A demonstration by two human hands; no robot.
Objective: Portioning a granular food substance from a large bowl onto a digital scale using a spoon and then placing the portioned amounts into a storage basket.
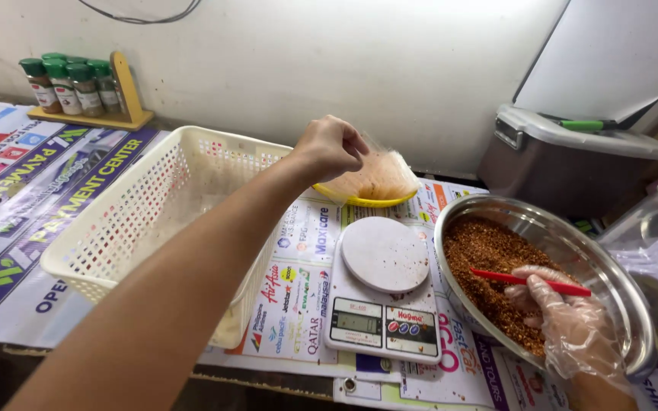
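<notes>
My left hand (329, 146) reaches across the table, fingers pinched on a clear plastic bag (378, 176) of orange-brown flakes, held over a yellow dish (359, 201). My right hand (573, 323), in a clear plastic glove, rests in a round metal bowl (634, 304) of reddish-brown spice flakes (489, 255) and holds a red stick-like utensil (531, 282). A white digital kitchen scale (384, 293) with an empty round platform stands between the hands.
A white plastic basket (131, 221) lies at the left under my forearm. Green-capped spice jars (70, 85) stand on a wooden rack at the back left. A grey lidded bin (573, 156) sits at the back right. Printed banner sheets (32, 190) cover the table.
</notes>
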